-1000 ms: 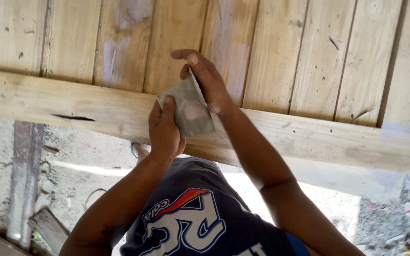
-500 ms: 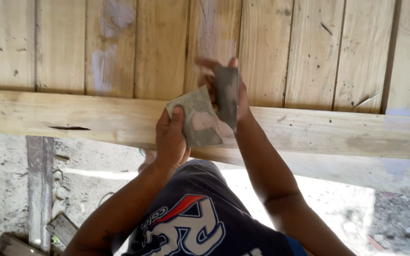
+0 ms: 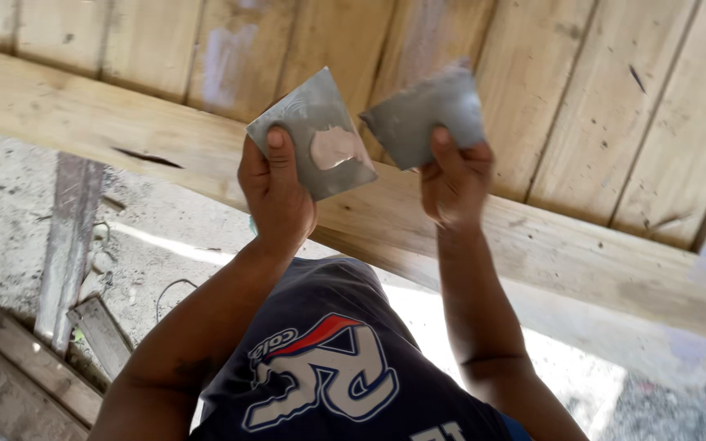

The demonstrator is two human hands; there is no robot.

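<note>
1. Left hand [image 3: 275, 192] grips a grey putty plate [image 3: 312, 135] carrying a pinkish putty dab [image 3: 335, 147].
2. Right hand [image 3: 453, 184] grips a grey scraper [image 3: 425, 114], just beside the plate.
3. Both raised before the wooden crossbeam [image 3: 582, 261].

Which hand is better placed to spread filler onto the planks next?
Probably the right hand: its grey scraper is bare and lies over the wooden planks. The left hand holds the grey plate carrying the pinkish filler dab.

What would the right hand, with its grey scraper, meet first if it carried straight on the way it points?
Probably the plank surface: the right hand aims its scraper up at it, though depth is unclear.
</note>
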